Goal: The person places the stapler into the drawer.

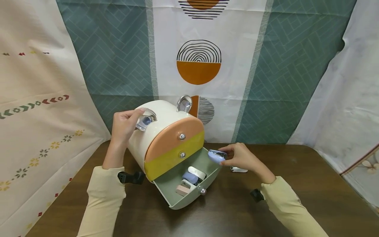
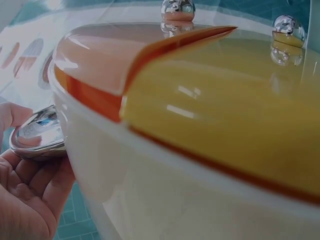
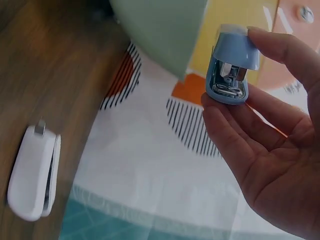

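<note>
A small cream drawer box [image 1: 165,113] with two shiny silver ears stands on the table, tilted to one side. My left hand [image 1: 122,128] pinches the left silver ear [image 2: 42,132] between thumb and fingers. In my right hand [image 1: 242,157] is a light blue mini stapler [image 3: 232,52], gripped by thumb and fingertips near the right edge of the pulled-out green drawer [image 1: 204,164]. Inside that drawer lie several small staplers, among them a white one [image 1: 196,172], a blue one [image 1: 189,178] and a pink one [image 1: 182,190].
On the table, right of the drawer and partly behind my right hand, lies a white mini stapler [image 3: 32,172]. Above the green drawer, the yellow drawer [image 1: 174,156] and orange drawer [image 1: 171,131] sit in the box. A patterned cloth [image 1: 198,29] hangs behind the table [image 1: 237,204].
</note>
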Action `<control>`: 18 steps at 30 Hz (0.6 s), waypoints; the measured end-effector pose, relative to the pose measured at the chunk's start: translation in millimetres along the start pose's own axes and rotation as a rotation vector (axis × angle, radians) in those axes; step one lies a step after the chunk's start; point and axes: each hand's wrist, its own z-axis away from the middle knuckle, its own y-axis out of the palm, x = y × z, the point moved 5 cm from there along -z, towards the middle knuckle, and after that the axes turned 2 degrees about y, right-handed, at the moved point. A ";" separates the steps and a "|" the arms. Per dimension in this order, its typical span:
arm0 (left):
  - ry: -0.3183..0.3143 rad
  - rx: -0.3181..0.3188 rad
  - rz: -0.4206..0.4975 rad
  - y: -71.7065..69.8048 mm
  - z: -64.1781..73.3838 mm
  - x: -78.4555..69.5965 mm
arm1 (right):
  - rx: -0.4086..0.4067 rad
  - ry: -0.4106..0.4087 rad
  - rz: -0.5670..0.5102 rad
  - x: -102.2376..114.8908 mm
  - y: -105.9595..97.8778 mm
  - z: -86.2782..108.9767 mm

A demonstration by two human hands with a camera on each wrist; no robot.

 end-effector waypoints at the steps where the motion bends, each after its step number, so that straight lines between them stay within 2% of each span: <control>1: -0.002 0.001 -0.003 -0.3 -0.1 -0.1 | 0.003 -0.012 0.011 2.0 3.8 -3.9; 10: 0.000 -0.007 0.000 0.7 -1.3 2.5 | 0.055 -0.081 0.109 15.2 35.8 -26.8; 18: 0.026 0.004 0.031 0.9 -1.9 2.7 | 0.107 -0.133 0.225 22.7 53.4 -34.9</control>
